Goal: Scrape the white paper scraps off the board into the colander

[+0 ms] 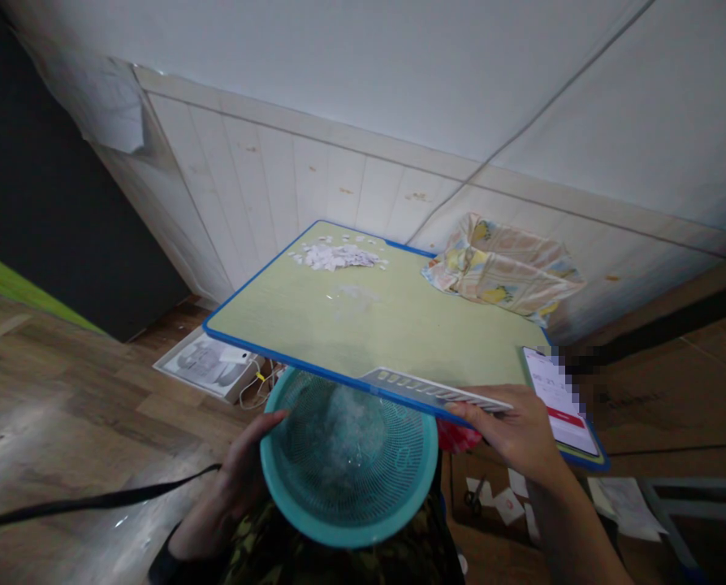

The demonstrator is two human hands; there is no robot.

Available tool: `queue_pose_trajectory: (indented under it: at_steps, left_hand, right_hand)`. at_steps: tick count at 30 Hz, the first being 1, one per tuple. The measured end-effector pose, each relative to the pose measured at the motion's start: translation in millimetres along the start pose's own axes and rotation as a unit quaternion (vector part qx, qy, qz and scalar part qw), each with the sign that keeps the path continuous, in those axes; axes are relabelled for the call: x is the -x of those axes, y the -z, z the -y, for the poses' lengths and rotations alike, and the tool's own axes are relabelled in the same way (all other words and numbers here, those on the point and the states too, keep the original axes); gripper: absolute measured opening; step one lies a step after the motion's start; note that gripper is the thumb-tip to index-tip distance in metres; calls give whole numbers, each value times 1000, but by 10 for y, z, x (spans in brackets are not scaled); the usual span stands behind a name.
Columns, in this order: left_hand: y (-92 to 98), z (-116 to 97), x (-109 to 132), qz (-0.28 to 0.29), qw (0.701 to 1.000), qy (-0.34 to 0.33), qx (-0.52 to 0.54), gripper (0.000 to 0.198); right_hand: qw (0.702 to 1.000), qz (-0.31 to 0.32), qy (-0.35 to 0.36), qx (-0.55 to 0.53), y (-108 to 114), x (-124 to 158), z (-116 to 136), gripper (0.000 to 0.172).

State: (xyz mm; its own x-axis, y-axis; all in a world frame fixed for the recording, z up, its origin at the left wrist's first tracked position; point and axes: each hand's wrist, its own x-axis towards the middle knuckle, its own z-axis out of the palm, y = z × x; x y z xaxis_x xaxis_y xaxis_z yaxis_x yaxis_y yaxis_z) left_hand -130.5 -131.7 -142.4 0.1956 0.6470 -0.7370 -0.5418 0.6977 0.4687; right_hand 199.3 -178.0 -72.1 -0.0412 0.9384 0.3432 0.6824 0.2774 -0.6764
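My left hand (244,471) grips the left rim of a teal mesh basket (351,520) held on my lap, just under the front edge of a low green table with a blue border (265,301). A pale, blurred heap lies inside the basket. My right hand (512,426) rests on the table's front edge, its fingers curled over a grey slotted strip (424,392). A pile of small white paper scraps (339,257) lies at the far side of the tabletop.
A phone with a lit white screen (561,398) lies on the table's right front corner. A patterned cloth (503,268) is bunched against the white panelled wall (314,179). A white box and cables (213,366) lie on the wooden floor, with papers at right.
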Motion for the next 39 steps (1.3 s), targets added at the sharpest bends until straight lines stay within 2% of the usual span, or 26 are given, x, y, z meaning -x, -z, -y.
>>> queue_pose_trajectory:
  at_steps: [3,8,11,16,21,28,32,36,39]
  left_hand:
    - [-9,5,4,-3,1000,3,1,27]
    - [10,7,-13,4,1000,9,6,22]
    - [21,-8,-17,-6,1000,4,5,20]
    - [40,-43,-10,-19,1000,-14,2,24]
    - [53,-74,-13,-22,1000,-10,9,24]
    - [75,-90,-19,-9,1000,-18,-3,23]
    - [94,-77,-27,1,1000,-30,-8,20]
    - [81,-81,-20,-8,1000,-20,-6,21]
    - [40,-92,8,-16,1000,-9,6,31]
  right_hand:
    - [1000,-8,-13,-8,1,-17,-7,10]
    - [991,-109,-75,24,-107,-203,-95,21]
    - [987,-133,-85,41,-241,-409,-188,27]
    - [994,-89,-59,-10,-428,-673,-271,27]
    - [998,-42,-45,-34,-420,-644,-196,23]
    - [996,-58,-46,-52,-428,-719,-217,23]
    - [998,-37,-33,-49,-483,-823,-222,23]
    - [999,-14,-20,-35,-415,-801,-188,22]
    - [1000,-2,-20,-19,-286,-747,-170,23]
